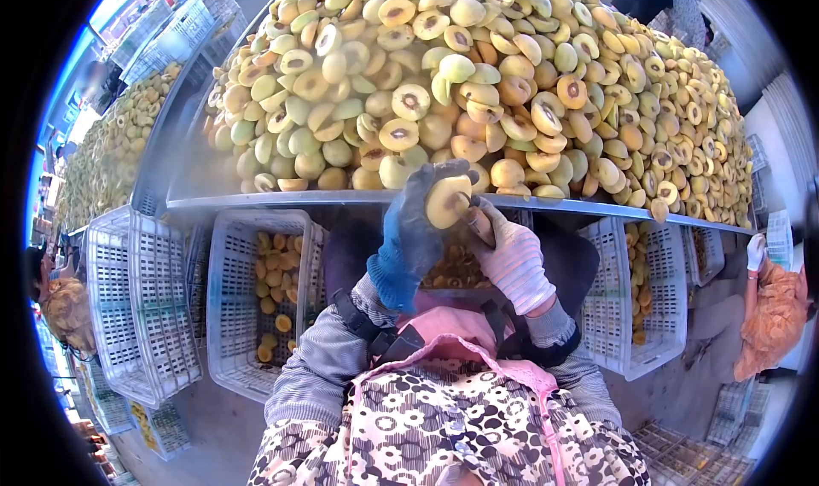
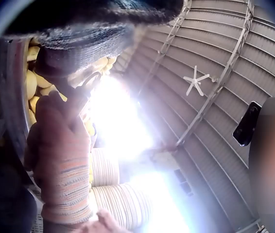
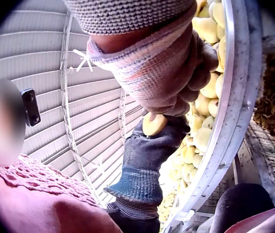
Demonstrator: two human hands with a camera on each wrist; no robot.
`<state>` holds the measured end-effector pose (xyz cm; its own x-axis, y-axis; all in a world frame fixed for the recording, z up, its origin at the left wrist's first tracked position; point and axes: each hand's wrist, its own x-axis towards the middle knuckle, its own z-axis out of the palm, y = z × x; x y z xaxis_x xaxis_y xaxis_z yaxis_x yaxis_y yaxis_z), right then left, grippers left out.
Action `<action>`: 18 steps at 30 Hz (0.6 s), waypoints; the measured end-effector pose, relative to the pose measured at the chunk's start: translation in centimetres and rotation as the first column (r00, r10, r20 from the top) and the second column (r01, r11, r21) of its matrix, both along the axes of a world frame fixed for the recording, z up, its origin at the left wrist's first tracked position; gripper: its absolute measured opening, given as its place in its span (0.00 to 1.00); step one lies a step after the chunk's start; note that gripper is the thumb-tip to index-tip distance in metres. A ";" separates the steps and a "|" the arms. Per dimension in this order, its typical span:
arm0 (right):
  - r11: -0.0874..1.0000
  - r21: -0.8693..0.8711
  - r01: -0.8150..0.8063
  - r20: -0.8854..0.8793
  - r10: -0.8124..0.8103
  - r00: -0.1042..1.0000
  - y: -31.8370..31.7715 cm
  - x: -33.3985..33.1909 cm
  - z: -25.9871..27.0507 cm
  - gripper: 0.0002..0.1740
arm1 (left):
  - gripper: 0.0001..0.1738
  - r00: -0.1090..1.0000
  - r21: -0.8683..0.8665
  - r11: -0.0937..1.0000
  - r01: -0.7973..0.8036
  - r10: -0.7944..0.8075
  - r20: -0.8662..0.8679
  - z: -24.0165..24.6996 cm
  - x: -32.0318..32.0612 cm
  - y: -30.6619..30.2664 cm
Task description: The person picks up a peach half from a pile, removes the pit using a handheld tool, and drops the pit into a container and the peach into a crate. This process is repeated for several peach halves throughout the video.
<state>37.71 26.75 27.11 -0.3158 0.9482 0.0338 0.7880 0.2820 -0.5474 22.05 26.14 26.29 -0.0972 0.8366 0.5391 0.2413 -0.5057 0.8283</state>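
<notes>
My left hand (image 1: 415,217), in a dark-palmed blue glove, holds a halved yellow peach (image 1: 447,203) with its cut face toward my other hand. In a pale striped glove, my right hand (image 1: 514,251) grips the short handle of a pitting tool (image 1: 479,226). The tool's tip overlaps the brown middle of the fruit in the head view. From the right wrist, the peach half (image 3: 154,125) appears between the gloved hands. Both hands are close over the near edge of a metal table (image 1: 358,197), beside a big heap of peach halves (image 1: 426,102).
White plastic crates stand below the table edge, one at left (image 1: 223,315) and one at right (image 1: 661,315), with peach pieces inside. An outer crate (image 1: 141,307) is farther left. A person in orange (image 1: 768,324) is at far right. Another fruit heap (image 1: 115,136) lies at back left.
</notes>
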 end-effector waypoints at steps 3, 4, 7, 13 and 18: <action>0.999 0.048 0.025 -0.008 -0.024 1.000 -0.1 -0.2 -0.9 0.29 | 0.18 0.999 -0.048 0.999 -0.015 0.013 -0.038 -0.5 0.4 0.0; 0.999 0.042 0.030 -0.009 -0.029 1.000 -0.2 -0.3 -1.4 0.29 | 0.17 0.992 -0.027 0.997 -0.069 0.065 -0.109 -0.8 0.6 -0.1; 0.994 0.104 -0.043 0.053 0.038 0.998 -0.5 -0.6 -2.9 0.26 | 0.21 0.723 -0.349 0.879 0.326 0.006 0.691 -1.3 1.2 0.2; 1.000 0.021 0.023 0.014 -0.023 1.000 -0.8 -0.6 -2.6 0.17 | 0.27 0.722 -0.448 0.832 0.329 0.085 0.687 0.0 1.6 -0.2; 0.993 0.118 -0.015 0.060 0.008 0.998 -0.2 -0.3 -2.5 0.20 | 0.21 0.983 -0.242 0.965 0.101 -0.058 0.176 -2.0 1.1 -0.2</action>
<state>37.38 26.57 24.63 -0.3314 0.9349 0.1268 0.8145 0.3514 -0.4617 23.10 25.96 24.30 -0.0953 0.9507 0.2951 0.0570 -0.2907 0.9551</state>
